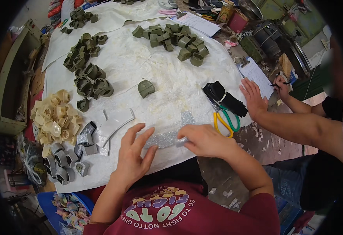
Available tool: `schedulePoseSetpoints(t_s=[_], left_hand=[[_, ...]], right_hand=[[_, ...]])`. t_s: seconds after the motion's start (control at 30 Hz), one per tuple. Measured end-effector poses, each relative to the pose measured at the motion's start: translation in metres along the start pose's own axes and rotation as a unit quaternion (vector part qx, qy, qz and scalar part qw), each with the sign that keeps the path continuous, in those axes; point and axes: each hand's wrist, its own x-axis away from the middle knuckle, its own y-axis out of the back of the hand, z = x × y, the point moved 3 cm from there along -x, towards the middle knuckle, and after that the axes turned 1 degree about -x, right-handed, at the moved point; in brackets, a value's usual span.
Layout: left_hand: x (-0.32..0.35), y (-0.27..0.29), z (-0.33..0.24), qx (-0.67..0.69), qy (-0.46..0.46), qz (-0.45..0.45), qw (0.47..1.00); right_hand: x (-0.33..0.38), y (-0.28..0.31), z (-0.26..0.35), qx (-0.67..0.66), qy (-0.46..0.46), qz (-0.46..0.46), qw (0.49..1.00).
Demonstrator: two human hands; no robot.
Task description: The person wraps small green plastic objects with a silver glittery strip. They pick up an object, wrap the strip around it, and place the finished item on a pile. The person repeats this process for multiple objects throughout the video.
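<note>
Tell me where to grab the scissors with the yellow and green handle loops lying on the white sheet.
Take the scissors by the yellow and green handle loops, coming from the person's near right side. The loops lie flat at the near end, facing the right hand, open and uncovered. The blade end runs away under the folded black fabric strip, so that end is blocked and sharp.

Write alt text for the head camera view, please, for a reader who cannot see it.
A person's left hand and right hand press a curved strip of silver glitter material onto a white plastic-covered table. Piles of olive-green, cream and grey moulded heel pieces lie around it. Another person's hand rests near yellow-and-green-handled scissors.
</note>
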Motion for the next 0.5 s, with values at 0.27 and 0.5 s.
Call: schedulePoseSetpoints(t_s=[0.27,0.5], left_hand=[[-0.039,-0.046,-0.025,0.237,-0.031,-0.009,0.971],[-0.054,-0.054,-0.02,0.083,-0.116,0.005,0.99]], right_hand=[[0.003,0.023,0.031,-0.501,-0.004,-0.254,0.827],[0.023,0.046,0.012,-0.346,-0.023,-0.45,0.823]])
